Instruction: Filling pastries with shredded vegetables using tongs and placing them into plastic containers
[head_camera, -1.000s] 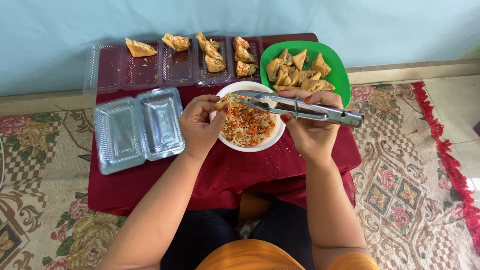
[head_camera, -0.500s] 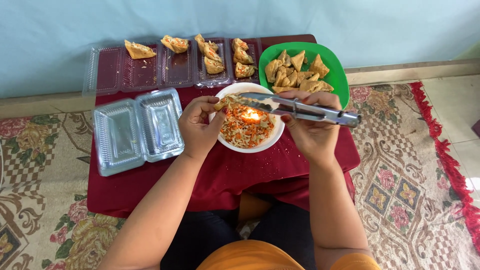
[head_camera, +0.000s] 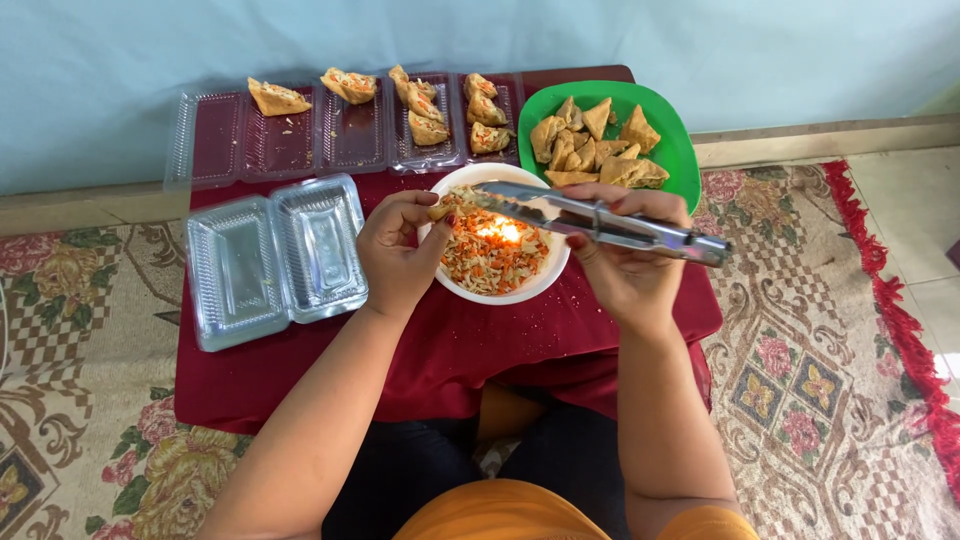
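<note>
Head view, far left: an open clear clamshell box (head_camera: 275, 260) lies empty on the dark red cloth (head_camera: 480, 350), both halves facing up.
Back row: a line of clear trays (head_camera: 290, 140) runs along the cloth's far edge; filled fried pieces (head_camera: 428, 105) sit in them, one in the left tray, more toward the right.
Left hand: the left hand (head_camera: 400, 250) is at the white bowl's near-left rim, fingers pinched on a small fried piece (head_camera: 440, 211), held just over the rim.
Centre: the white bowl (head_camera: 515, 292) holds shredded orange and pale filling (head_camera: 490, 255).
Tongs: metal tongs (head_camera: 600, 218) stretch across the bowl, tips close to the small fried piece, handle end pointing right.
Right hand: the right hand (head_camera: 625, 255) is curled around the tongs at mid-length, fingers clenched over the arms.
Right back: a green plate (head_camera: 680, 160) just behind the bowl carries a heap of plain fried triangles (head_camera: 595, 145).
Floor: a patterned rug (head_camera: 820, 370) lies around the low table.
</note>
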